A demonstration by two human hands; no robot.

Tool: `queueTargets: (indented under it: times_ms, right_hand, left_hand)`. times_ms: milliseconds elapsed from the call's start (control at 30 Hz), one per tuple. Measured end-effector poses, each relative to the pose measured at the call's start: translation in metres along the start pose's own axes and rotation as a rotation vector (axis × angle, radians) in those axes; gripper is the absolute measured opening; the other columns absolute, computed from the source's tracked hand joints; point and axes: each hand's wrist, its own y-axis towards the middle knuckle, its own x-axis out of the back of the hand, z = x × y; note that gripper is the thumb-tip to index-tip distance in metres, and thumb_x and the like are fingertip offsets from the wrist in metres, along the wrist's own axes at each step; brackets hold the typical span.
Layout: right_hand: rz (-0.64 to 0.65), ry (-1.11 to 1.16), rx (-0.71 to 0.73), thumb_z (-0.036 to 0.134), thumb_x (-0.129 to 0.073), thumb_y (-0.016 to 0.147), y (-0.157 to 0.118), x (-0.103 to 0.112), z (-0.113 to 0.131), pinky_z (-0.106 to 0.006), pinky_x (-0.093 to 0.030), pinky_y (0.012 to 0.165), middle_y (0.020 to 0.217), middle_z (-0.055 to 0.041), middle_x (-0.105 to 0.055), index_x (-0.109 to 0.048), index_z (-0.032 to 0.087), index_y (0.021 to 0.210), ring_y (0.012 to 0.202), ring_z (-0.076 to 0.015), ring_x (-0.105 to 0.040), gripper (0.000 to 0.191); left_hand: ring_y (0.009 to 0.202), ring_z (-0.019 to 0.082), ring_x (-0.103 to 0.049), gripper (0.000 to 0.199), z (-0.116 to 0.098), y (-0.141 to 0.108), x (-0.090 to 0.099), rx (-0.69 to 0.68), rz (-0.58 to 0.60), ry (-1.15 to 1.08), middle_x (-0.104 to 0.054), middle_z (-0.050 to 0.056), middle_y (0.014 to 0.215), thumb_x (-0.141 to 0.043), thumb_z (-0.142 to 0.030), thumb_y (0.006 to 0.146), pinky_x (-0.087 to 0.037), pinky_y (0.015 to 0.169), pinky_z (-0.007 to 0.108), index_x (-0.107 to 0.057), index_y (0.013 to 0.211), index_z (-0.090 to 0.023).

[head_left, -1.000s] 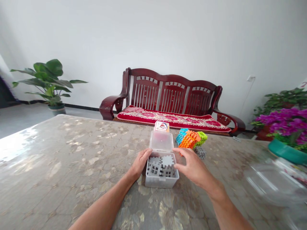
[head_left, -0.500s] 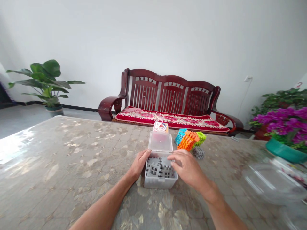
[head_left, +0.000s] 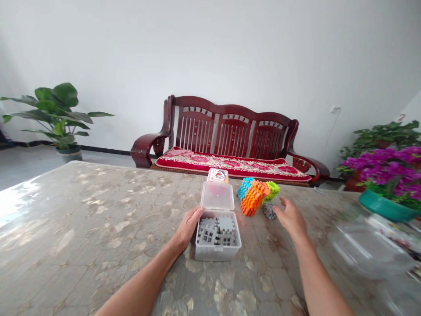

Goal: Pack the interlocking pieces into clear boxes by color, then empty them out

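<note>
A clear plastic box (head_left: 218, 253) stands on the table with its hinged lid (head_left: 217, 196) tipped back. Flat grey interlocking toy pieces (head_left: 213, 235), some with window-like holes, fill it. My left hand (head_left: 190, 226) grips the box at its left rim near the back corner. Off to the right, my right hand (head_left: 291, 219) holds nothing, thumb and fingers apart, at the edge of a small stack of dark grey pieces (head_left: 269, 210). Beside that stack stand orange pieces (head_left: 252, 199), blue pieces (head_left: 244, 188) and lime-green pieces (head_left: 272, 189).
Behind the lid sits a small box with a printed label (head_left: 218, 175). Clear plastic containers (head_left: 368, 250) lie at the right, near a teal flower pot (head_left: 388, 206) with purple flowers. A wooden bench (head_left: 230, 131) stands beyond the patterned table (head_left: 108, 219).
My right hand has left the plastic box and moved right to the dark grey stack. A plain grey piece now lies on top inside the box. My left hand keeps its hold.
</note>
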Motion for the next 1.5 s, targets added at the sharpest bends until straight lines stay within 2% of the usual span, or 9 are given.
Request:
queueTargets:
  times_ms: [167, 333, 667, 800, 900, 1067, 1133, 1300, 1500]
  right_hand:
    - [0.064, -0.162, -0.001, 0.055, -0.050, 0.081, -0.008, -0.017, 0.002, -0.042, -0.051, 0.077, 0.112, -0.0180, -0.069, -0.055, 0.018, 0.132, 0.100, -0.0343, -0.066, 0.063]
    - [0.059, -0.203, -0.008, 0.052, -0.050, 0.082, -0.009, -0.022, 0.002, -0.045, -0.052, 0.072, 0.105, -0.0203, -0.070, -0.057, 0.017, 0.130, 0.095, -0.0371, -0.067, 0.060]
    - [-0.063, -0.182, -0.042, 0.050, -0.053, 0.080, -0.008, -0.025, -0.005, -0.038, -0.051, 0.066, 0.097, -0.0153, -0.072, -0.060, 0.021, 0.126, 0.089, -0.0324, -0.069, 0.055]
    - [-0.104, -0.006, -0.163, 0.053, -0.055, 0.079, -0.003, -0.016, -0.007, -0.041, -0.052, 0.074, 0.104, -0.0145, -0.072, -0.059, 0.022, 0.128, 0.091, -0.0324, -0.068, 0.058]
    - [-0.210, 0.230, -0.180, 0.052, -0.059, 0.076, 0.002, -0.002, -0.001, -0.043, -0.050, 0.084, 0.108, -0.0142, -0.071, -0.058, 0.019, 0.128, 0.096, -0.0313, -0.067, 0.061]
    - [-0.416, 0.658, 0.077, 0.051, -0.064, 0.075, -0.007, 0.033, 0.036, -0.041, -0.050, 0.090, 0.121, -0.0165, -0.066, -0.056, 0.014, 0.128, 0.102, -0.0273, -0.065, 0.065]
    - [-0.337, 0.706, 0.204, 0.048, -0.067, 0.074, -0.022, 0.044, 0.058, -0.042, -0.049, 0.093, 0.121, -0.0148, -0.066, -0.059, 0.016, 0.125, 0.104, -0.0266, -0.064, 0.060]
    - [0.082, 0.612, 0.424, 0.037, -0.068, 0.075, -0.071, 0.042, 0.106, -0.042, -0.046, 0.099, 0.123, -0.0100, -0.066, -0.059, 0.021, 0.125, 0.110, -0.0256, -0.062, 0.053]
    - [0.261, 0.490, 0.548, 0.026, -0.067, 0.072, -0.106, 0.021, 0.137, -0.039, -0.045, 0.099, 0.120, -0.0073, -0.065, -0.057, 0.024, 0.128, 0.110, -0.0242, -0.060, 0.057]
  left_hand:
    - [0.073, 0.021, -0.063, 0.051, 0.000, -0.001, 0.000, 0.017, 0.002, -0.002, -0.073, 0.006, 0.080, -0.044, -0.054, 0.087, -0.049, 0.071, 0.029, -0.073, 0.081, -0.013]
    - [0.077, 0.022, -0.064, 0.049, 0.000, 0.000, 0.000, -0.006, 0.015, 0.002, -0.074, 0.007, 0.086, -0.044, -0.053, 0.087, -0.049, 0.075, 0.030, -0.074, 0.081, -0.014]
    - [0.075, 0.021, -0.063, 0.050, 0.003, 0.000, 0.000, 0.006, 0.009, -0.017, -0.073, 0.006, 0.081, -0.044, -0.054, 0.088, -0.050, 0.073, 0.030, -0.072, 0.082, -0.013]
    - [0.074, 0.021, -0.063, 0.049, 0.003, 0.000, 0.000, 0.006, 0.002, -0.009, -0.073, 0.006, 0.079, -0.044, -0.054, 0.087, -0.050, 0.073, 0.030, -0.073, 0.081, -0.014]
    - [0.074, 0.021, -0.064, 0.048, 0.001, 0.000, 0.000, 0.001, 0.001, -0.010, -0.073, 0.005, 0.078, -0.045, -0.053, 0.087, -0.049, 0.075, 0.030, -0.073, 0.080, -0.015]
    - [0.073, 0.021, -0.063, 0.048, -0.002, -0.001, -0.001, 0.013, -0.011, -0.021, -0.073, 0.005, 0.075, -0.046, -0.053, 0.086, -0.049, 0.075, 0.031, -0.073, 0.079, -0.014]
    - [0.074, 0.021, -0.064, 0.048, -0.002, -0.001, -0.002, 0.022, -0.008, -0.023, -0.073, 0.005, 0.077, -0.045, -0.053, 0.086, -0.049, 0.075, 0.031, -0.073, 0.080, -0.014]
    - [0.079, 0.023, -0.064, 0.048, -0.001, -0.001, -0.001, 0.011, 0.003, -0.025, -0.073, 0.007, 0.083, -0.044, -0.051, 0.088, -0.049, 0.078, 0.032, -0.073, 0.082, -0.013]
    - [0.082, 0.022, -0.060, 0.044, -0.003, 0.000, -0.002, -0.038, 0.006, -0.028, -0.071, 0.005, 0.083, -0.042, -0.047, 0.089, -0.046, 0.078, 0.029, -0.069, 0.085, -0.013]
